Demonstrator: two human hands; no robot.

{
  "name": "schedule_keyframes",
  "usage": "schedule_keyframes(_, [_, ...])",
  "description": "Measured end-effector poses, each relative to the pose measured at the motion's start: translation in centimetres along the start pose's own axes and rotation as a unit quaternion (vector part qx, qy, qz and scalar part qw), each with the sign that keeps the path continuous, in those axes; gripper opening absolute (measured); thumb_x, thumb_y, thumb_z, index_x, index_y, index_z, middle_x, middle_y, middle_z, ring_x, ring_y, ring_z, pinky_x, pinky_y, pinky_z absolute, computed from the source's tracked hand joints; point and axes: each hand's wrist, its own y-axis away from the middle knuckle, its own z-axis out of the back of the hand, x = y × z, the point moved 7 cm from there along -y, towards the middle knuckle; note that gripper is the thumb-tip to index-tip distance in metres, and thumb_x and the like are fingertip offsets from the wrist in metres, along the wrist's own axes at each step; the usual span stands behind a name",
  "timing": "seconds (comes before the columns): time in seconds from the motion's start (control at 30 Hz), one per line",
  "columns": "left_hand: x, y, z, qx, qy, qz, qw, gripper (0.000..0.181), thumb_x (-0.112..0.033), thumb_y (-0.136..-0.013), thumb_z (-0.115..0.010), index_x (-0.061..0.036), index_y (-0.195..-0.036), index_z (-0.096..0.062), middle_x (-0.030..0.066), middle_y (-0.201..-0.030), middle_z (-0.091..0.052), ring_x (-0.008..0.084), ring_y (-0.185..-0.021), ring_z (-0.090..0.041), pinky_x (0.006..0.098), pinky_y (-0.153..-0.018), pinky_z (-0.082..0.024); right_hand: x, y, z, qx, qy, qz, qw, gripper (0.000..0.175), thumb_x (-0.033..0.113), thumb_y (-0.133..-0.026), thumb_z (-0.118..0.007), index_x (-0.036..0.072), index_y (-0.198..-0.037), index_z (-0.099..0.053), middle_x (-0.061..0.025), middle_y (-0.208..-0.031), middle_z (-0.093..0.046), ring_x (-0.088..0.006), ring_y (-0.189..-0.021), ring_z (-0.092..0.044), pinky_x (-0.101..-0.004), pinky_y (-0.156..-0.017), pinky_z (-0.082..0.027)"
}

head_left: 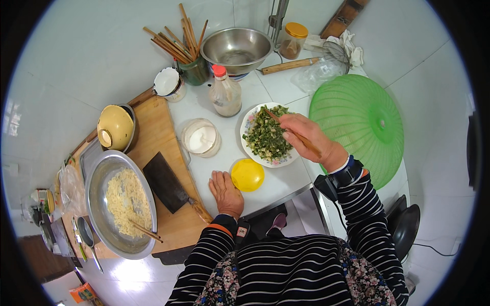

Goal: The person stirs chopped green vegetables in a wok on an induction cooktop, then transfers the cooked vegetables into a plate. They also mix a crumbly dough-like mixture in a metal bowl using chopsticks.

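My right hand (308, 139) grips wooden chopsticks (306, 144), whose tips reach into chopped green vegetables (268, 135). These are heaped on a white flower-patterned plate (249, 116). Flat on the white tiled counter (268, 195), my left hand (226, 194) rests with its fingers slightly apart. A round yellow lid (248, 175) lies right beside its fingertips. Behind the left hand stands an open glass jar (201, 138) with white powder or granules and something sticking into it. A clear bottle (226, 95) with a red cap is upright beyond the jar.
Left, a cleaver (165, 183) lies on a wooden board (160, 130) beside a metal basin (92, 199) of pale crumbly food with chopsticks. A green mesh food cover (352, 126) sits right of the plate. A steel bowl (237, 48) and a chopstick holder (195, 70) stand at the back.
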Motion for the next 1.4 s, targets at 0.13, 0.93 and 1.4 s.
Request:
schedule_keyframes(0.13, [0.0,-0.1,-0.1,0.005,-0.004,-0.002,1.0,0.058,-0.006,-0.08,-0.051,0.0099,-0.135,-0.041,0.0305,-0.142,-0.035,0.0461,-0.14,-0.025,0.0555,-0.118,-0.011,-0.3,-0.6,-1.0,0.028,0.034,0.013,0.999,0.022,0.003,-0.087,-0.063,-0.001,-0.107,-0.056,-0.0219,-0.109,-0.06,-0.0418,-0.101,-0.057,-0.0435,-0.089,-0.048])
schedule_keyframes(0.93, [-0.3,0.0,0.2,-0.009,-0.003,-0.01,1.0,0.057,-0.005,-0.079,-0.051,0.0097,-0.133,-0.042,0.0287,-0.14,-0.037,0.0465,-0.138,-0.027,0.0555,-0.117,-0.012,-1.9,5.4,0.7,-0.028,0.037,-0.036,0.998,0.024,0.0,-0.088,-0.062,-0.002,-0.112,-0.059,-0.0237,-0.117,-0.062,-0.0419,-0.107,-0.06,-0.0428,-0.092,-0.049])
schedule_keyframes(1.4, [-0.3,0.0,0.0,0.008,-0.011,-0.004,1.0,0.054,-0.006,-0.083,-0.052,0.0094,-0.134,-0.041,0.0266,-0.142,-0.036,0.0444,-0.141,-0.024,0.0555,-0.118,-0.01,-0.3,6.9,3.4,-0.084,-0.012,-0.086,0.993,0.021,0.0,-0.092,-0.059,-0.004,-0.112,-0.059,-0.0232,-0.117,-0.062,-0.0363,-0.106,-0.062,-0.0379,-0.094,-0.049])
